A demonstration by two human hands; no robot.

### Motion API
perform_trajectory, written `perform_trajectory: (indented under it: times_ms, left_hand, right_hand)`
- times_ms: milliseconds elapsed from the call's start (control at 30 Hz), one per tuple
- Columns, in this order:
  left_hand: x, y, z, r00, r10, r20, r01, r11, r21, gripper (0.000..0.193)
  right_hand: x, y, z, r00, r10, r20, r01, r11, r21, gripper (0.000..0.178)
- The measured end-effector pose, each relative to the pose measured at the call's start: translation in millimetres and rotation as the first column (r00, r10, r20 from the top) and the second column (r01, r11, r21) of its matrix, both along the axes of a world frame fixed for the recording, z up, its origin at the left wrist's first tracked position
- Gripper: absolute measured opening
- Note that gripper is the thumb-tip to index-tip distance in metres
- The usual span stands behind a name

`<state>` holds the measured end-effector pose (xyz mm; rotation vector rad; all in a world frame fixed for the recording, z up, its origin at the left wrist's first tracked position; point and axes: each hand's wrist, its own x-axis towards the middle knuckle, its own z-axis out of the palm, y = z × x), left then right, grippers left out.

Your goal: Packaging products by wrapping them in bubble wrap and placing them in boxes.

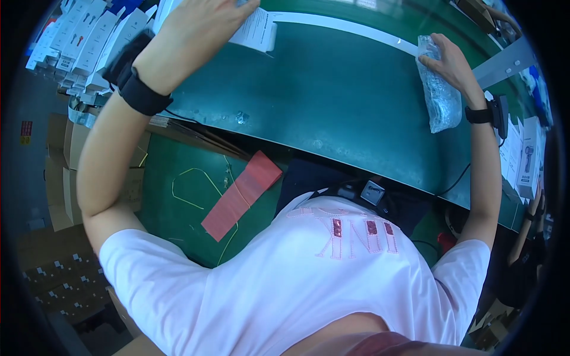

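Observation:
At the upper left, my left hand (205, 26) reaches over a white printed carton (256, 31). Its fingertips run past the top edge of the picture, so its grip on the carton is hidden. On the right side of the green table, my right hand (449, 64) is closed on a clear bubble-wrap package (439, 98). The thumb lies across the package's upper part, and the long lower part hangs down toward the table's front edge. What the wrap contains, if anything, cannot be made out.
Slim white boxes (89, 35) are stacked at the far left, and more boxes (527, 157) stand at the right edge. A grey metal bar (504, 65) rises near my right wrist. A red strip (242, 196) and yellow straps lie on the floor beside brown cartons (65, 178).

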<state>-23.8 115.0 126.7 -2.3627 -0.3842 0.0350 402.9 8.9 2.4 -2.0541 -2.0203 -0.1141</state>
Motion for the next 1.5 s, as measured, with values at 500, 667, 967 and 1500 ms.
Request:
perform_trajectory:
  times_ms: [500,667,967,1500]
  left_hand:
    - [-6,51,-18,0.656,-0.64,0.4,0.638,0.753,0.159,0.019]
    - [-43,19,-25,0.945,-0.036,0.326,0.128,0.956,-0.265,0.073]
    - [-71,-2,-60,0.713,0.202,0.671,0.361,0.715,-0.599,0.09]
    - [24,-10,3,0.977,-0.144,-0.157,0.162,0.981,0.108,0.015]
  right_hand:
    - [-37,15,7,0.98,0.197,0.005,-0.197,0.979,0.045,0.037]
    - [-23,0,3,0.987,0.126,0.096,-0.13,0.991,0.035,0.049]
    - [-26,-7,10,1.0,-0.014,-0.004,0.013,0.981,-0.194,0.05]
    - [-17,1,3,0.99,-0.076,-0.122,0.051,0.979,-0.196,0.058]
